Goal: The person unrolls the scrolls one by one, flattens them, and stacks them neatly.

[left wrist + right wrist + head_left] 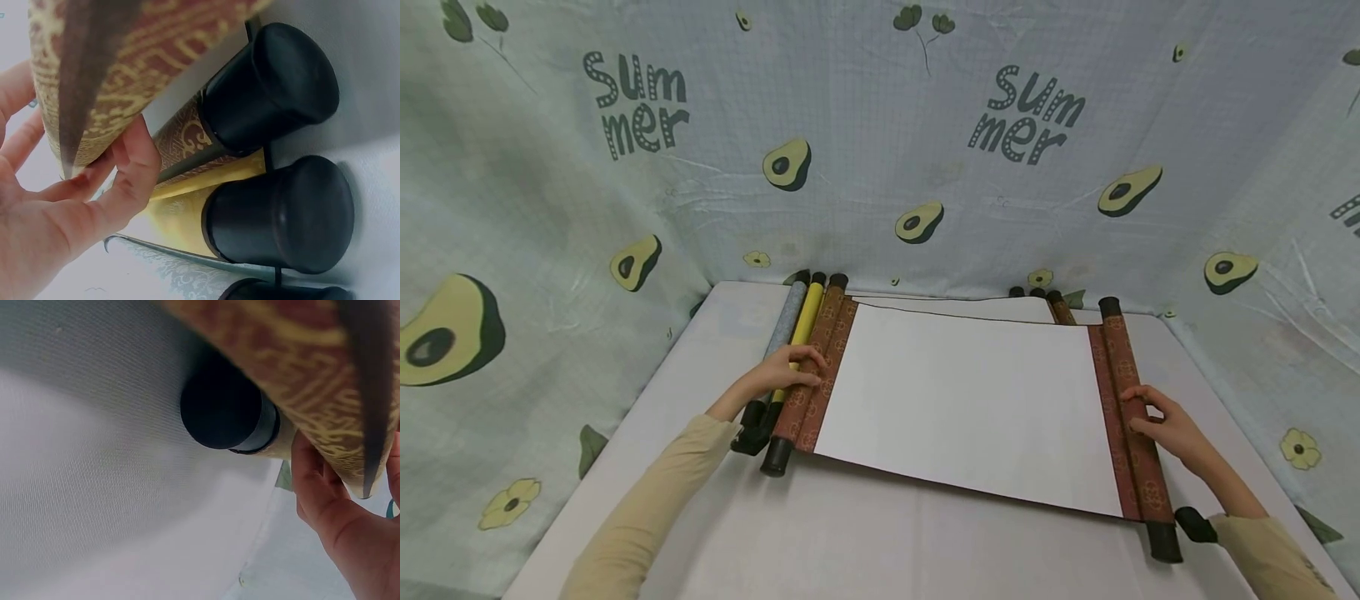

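Note:
A scroll with a white sheet [970,400] and red-brown patterned ends is spread between my two hands. At its left end, my left hand [793,371] grips the brown roller [811,375], thumb and fingers on opposite sides. My right hand [1168,421] holds the right roller [1131,375] the same way. The right end sits nearer to me than the left, so the sheet slants. In the left wrist view, my left hand [81,200] has the patterned roller [131,81] above other rollers. My right hand [344,519] cups a patterned roller [312,394] in its wrist view.
Left of the held scroll lie a yellow roller [807,317] and a grey-blue one [786,312]. Behind its far edge show another white sheet [955,307] and a brown roller end [1062,308]. A black knob [269,90] sits beneath the left hand, another [222,406] near the right.

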`<control>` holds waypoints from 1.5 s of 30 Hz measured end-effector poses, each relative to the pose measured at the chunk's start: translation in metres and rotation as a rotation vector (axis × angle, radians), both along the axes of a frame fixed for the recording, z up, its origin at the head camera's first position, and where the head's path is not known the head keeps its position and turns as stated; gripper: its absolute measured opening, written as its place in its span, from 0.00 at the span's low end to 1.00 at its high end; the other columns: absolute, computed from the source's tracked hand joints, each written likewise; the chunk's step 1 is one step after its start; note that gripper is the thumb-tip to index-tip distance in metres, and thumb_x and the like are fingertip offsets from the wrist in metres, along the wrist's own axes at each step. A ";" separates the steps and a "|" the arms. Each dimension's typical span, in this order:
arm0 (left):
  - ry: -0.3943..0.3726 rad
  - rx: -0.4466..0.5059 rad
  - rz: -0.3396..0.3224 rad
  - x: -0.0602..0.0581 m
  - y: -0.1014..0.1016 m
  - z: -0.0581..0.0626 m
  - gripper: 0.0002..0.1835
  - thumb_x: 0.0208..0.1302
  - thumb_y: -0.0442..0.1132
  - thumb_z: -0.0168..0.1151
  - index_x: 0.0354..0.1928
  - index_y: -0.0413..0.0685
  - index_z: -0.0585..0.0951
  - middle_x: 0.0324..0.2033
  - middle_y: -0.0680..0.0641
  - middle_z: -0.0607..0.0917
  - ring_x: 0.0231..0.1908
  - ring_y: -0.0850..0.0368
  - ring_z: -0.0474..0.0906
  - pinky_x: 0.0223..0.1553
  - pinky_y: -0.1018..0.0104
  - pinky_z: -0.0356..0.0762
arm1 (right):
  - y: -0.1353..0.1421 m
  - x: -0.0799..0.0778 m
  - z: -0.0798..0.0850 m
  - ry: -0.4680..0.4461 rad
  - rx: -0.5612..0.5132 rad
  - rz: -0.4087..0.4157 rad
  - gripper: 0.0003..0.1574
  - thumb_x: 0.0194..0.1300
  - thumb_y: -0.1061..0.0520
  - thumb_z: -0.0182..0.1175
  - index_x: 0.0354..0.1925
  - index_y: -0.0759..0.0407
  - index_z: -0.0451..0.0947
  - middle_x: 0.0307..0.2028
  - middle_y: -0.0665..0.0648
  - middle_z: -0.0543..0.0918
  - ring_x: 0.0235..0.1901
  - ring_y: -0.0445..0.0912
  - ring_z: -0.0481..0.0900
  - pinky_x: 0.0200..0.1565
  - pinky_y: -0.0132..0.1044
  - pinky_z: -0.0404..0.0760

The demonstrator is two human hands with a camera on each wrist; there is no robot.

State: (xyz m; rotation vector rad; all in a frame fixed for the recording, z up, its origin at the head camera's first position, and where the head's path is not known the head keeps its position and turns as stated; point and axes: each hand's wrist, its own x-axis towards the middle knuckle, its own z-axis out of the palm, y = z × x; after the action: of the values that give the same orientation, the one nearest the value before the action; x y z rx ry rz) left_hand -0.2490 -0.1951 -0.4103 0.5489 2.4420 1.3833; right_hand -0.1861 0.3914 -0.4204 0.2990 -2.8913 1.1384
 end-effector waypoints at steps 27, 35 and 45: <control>-0.067 0.065 0.011 0.006 -0.012 0.000 0.23 0.48 0.31 0.66 0.50 0.37 0.74 0.52 0.36 0.73 0.56 0.41 0.63 0.42 0.61 0.72 | -0.007 0.007 0.003 -0.028 0.029 -0.045 0.36 0.54 0.60 0.62 0.54 0.66 0.54 0.56 0.72 0.57 0.51 0.66 0.58 0.40 0.55 0.68; -0.071 0.040 0.069 0.006 -0.020 -0.003 0.23 0.49 0.32 0.65 0.50 0.41 0.74 0.55 0.38 0.70 0.58 0.38 0.59 0.46 0.54 0.69 | -0.001 0.011 0.001 -0.003 0.042 -0.024 0.34 0.57 0.55 0.60 0.55 0.65 0.55 0.53 0.67 0.59 0.51 0.49 0.61 0.44 0.58 0.66; -0.125 0.039 0.109 0.008 -0.021 -0.007 0.22 0.50 0.31 0.64 0.50 0.39 0.72 0.56 0.34 0.67 0.54 0.39 0.64 0.35 0.62 0.73 | 0.006 0.013 0.001 -0.185 -0.047 0.013 0.44 0.59 0.57 0.57 0.61 0.61 0.39 0.59 0.79 0.47 0.53 0.72 0.53 0.35 0.49 0.75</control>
State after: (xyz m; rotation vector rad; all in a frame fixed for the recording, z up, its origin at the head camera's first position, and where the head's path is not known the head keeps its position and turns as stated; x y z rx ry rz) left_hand -0.2411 -0.2161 -0.4172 0.3310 2.3812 1.4640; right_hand -0.1728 0.3974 -0.4189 0.2223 -3.0173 1.3003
